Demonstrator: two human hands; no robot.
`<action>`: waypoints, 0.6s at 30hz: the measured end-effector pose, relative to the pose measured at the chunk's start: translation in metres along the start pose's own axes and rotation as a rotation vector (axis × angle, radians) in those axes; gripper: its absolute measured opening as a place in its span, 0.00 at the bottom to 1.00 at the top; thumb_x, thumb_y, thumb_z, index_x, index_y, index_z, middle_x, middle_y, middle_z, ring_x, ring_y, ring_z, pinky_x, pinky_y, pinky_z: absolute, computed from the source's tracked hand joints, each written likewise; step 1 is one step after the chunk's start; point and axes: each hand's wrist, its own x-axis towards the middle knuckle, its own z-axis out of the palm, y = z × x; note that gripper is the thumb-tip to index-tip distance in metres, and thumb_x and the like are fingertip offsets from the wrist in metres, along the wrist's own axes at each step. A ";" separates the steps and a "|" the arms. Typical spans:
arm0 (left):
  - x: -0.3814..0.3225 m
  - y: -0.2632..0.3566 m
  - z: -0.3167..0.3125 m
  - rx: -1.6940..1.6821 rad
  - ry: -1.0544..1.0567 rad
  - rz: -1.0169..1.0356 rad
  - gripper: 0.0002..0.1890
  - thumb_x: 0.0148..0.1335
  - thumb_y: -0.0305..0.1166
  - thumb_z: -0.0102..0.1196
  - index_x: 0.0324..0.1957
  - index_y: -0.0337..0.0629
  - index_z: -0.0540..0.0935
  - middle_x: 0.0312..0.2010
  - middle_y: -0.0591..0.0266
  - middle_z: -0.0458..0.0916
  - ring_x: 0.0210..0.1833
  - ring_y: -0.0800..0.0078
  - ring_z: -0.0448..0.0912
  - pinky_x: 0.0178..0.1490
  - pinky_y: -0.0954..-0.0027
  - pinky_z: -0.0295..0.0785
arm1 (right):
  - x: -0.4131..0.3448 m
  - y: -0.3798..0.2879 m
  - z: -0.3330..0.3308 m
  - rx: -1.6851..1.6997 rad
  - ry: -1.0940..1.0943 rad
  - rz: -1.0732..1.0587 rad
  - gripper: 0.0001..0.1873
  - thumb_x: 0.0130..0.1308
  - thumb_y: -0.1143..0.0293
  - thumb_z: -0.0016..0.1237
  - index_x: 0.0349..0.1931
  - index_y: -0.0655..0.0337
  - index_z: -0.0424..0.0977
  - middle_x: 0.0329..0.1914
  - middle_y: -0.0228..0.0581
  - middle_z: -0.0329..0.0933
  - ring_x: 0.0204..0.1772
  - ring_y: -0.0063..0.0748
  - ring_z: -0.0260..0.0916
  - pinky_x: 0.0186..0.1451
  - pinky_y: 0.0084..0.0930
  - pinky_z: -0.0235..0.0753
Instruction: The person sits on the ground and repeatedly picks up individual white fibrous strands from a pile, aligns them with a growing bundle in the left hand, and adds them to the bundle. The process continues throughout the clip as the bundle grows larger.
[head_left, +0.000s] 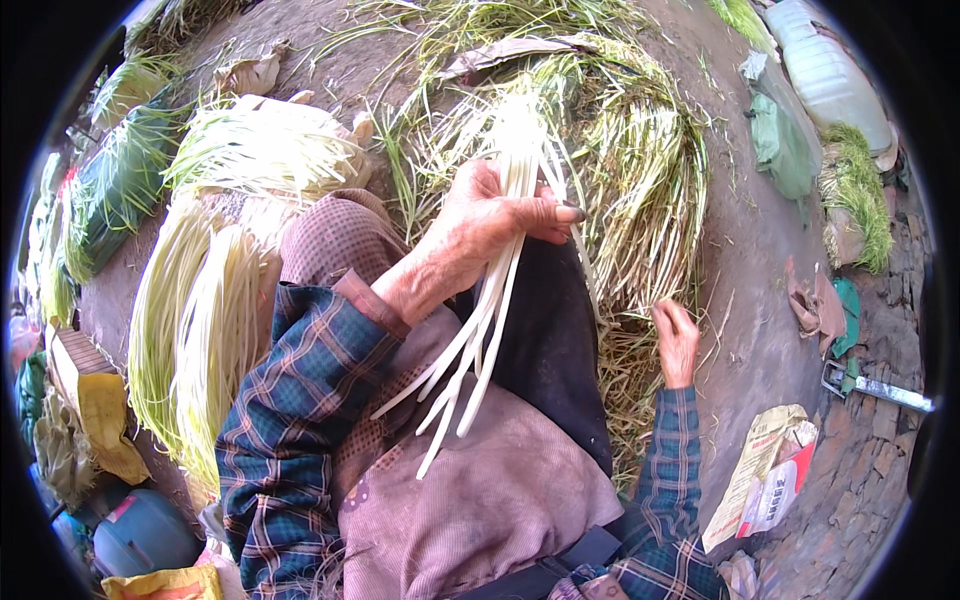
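My left hand (495, 206) grips a small bunch of long pale stalks (480, 337), like blanched garlic chives, above my lap. Their white ends splay down toward me, while the far ends are washed out by glare. Off to the right, my right hand (677, 341) has its fingers bent together at the edge of a heap of yellowed leaves and stalks (645, 217); I cannot tell whether anything is between the fingertips. Left of my knee lie neat pale bundles (199, 315), with another bundle (262, 150) laid crosswise beyond them.
A mauve cloth (480, 495) covers my lap. Wrapped greens (120, 187) and a blue rounded container (142, 532) stand at the left. On the right are a large translucent plastic container (829, 71), a green bundle (859, 199), a metal-handled item (885, 391) and a printed paper bag (765, 472).
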 end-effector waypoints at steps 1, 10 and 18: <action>0.000 0.000 0.001 0.007 -0.016 -0.007 0.09 0.45 0.23 0.62 0.28 0.33 0.76 0.24 0.61 0.77 0.24 0.75 0.77 0.32 0.76 0.75 | 0.011 -0.032 0.008 0.142 -0.022 -0.085 0.12 0.59 0.69 0.45 0.40 0.67 0.72 0.37 0.38 0.74 0.41 0.26 0.70 0.43 0.23 0.70; -0.007 0.011 -0.004 0.133 -0.064 -0.077 0.07 0.48 0.23 0.57 0.30 0.30 0.77 0.23 0.57 0.79 0.24 0.75 0.78 0.32 0.78 0.74 | 0.048 -0.119 0.045 0.555 0.046 -0.257 0.07 0.53 0.83 0.49 0.32 0.64 0.76 0.31 0.32 0.75 0.33 0.18 0.70 0.36 0.13 0.70; -0.004 0.012 -0.005 0.035 -0.037 -0.056 0.06 0.48 0.21 0.58 0.27 0.28 0.75 0.21 0.55 0.77 0.21 0.71 0.78 0.25 0.75 0.76 | 0.053 -0.087 0.002 0.158 0.441 -0.077 0.10 0.58 0.73 0.48 0.41 0.61 0.74 0.38 0.35 0.74 0.38 0.24 0.70 0.41 0.18 0.71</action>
